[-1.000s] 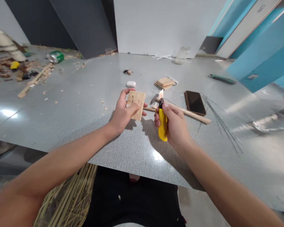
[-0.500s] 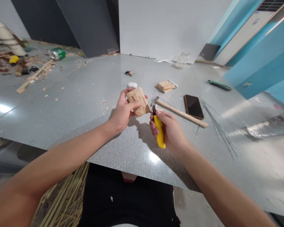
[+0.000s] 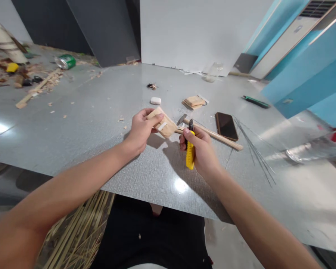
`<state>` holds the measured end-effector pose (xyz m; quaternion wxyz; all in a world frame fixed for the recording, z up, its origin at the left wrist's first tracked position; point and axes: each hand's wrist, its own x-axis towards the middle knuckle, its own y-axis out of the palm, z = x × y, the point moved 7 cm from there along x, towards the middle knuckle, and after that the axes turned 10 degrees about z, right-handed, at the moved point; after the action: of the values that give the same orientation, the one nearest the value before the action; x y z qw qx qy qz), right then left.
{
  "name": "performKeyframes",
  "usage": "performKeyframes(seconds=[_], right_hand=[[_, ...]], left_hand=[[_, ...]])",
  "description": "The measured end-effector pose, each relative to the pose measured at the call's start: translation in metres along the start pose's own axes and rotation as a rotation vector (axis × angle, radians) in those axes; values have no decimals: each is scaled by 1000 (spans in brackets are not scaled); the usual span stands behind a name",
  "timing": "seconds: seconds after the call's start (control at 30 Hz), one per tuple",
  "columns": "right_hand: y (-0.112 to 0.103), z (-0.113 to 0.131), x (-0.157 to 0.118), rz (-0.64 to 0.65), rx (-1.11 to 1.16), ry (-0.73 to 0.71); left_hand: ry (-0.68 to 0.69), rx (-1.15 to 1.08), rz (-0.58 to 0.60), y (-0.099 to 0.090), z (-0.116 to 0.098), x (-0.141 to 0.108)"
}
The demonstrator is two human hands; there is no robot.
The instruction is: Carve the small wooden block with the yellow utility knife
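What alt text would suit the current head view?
The bare left grip holds a flat wooden piece; the right grip holds a yellow utility knife, apart from it. Beyond them, a hammer and a phone lie on a gray tabletop.

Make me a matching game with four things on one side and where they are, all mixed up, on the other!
Things
1. yellow-handled cutter knife
2. flat, pale wooden piece
3. dark rectangular phone
4. shiny green metal can

Places
A. lying on its side, toward the picture's upper left
B. in the right hand
C. lying flat beside the wooden-handled hammer
D. in the left hand

Pairs: 1-B, 2-D, 3-C, 4-A
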<state>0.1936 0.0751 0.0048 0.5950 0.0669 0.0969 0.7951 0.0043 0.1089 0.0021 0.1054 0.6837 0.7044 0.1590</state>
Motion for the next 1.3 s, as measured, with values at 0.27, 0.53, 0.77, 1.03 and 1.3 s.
performKeyframes(seconds=[0.27,0.53,0.77,1.03,1.3], right_hand=[[4,-1,1,54,-133,0],[3,6,0,38,-645,-104],[-4,24,8,0,-977,-168],[0,24,9,179,-1144,-184],[-23,37,13,90,-1381,-211]], left_hand=[[-70,-43,-4,0,5,-1],[-104,-220,87,11,5,-6],[-267,-271,304,27,18,-17],[-394,-186,431,38,28,-27],[-498,-206,435,42,24,-34]])
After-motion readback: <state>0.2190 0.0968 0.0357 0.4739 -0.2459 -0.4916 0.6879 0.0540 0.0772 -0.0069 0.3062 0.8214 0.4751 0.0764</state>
